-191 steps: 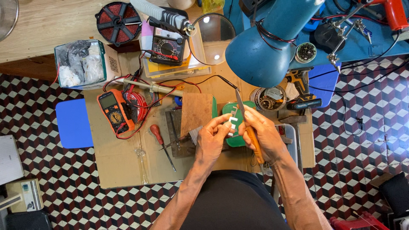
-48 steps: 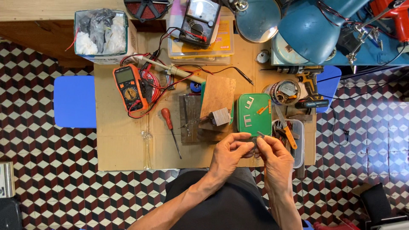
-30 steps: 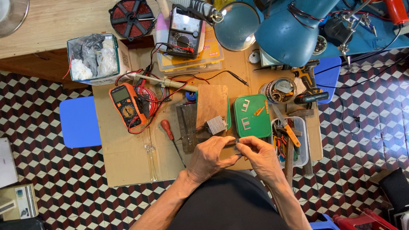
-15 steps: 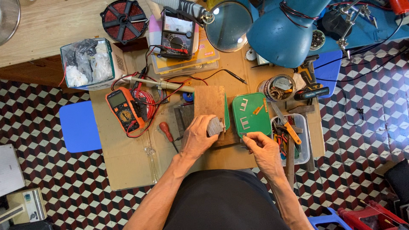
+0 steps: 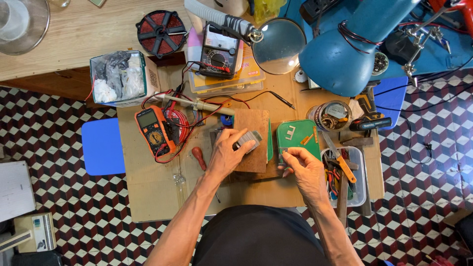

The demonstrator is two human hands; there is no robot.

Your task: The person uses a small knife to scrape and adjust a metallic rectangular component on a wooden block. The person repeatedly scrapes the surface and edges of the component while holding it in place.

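Head view: left hand (image 5: 227, 153) closes around a small grey block (image 5: 248, 140) on the brown board (image 5: 253, 123). Right hand (image 5: 306, 170) pinches a small part, unclear, beside the green mat (image 5: 294, 134). An orange meter (image 5: 153, 130) and red screwdriver (image 5: 199, 157) lie left.

Matt brown wood board (image 5: 252, 140); glossy green plastic tray (image 5: 297, 139); rough cardboard mat (image 5: 148, 192).

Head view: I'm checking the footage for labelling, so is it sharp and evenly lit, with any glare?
Head view: sharp and evenly lit over the left hand and right hand; soft shadows only; a pale sheen on the magnifier lens; edges bend slightly.
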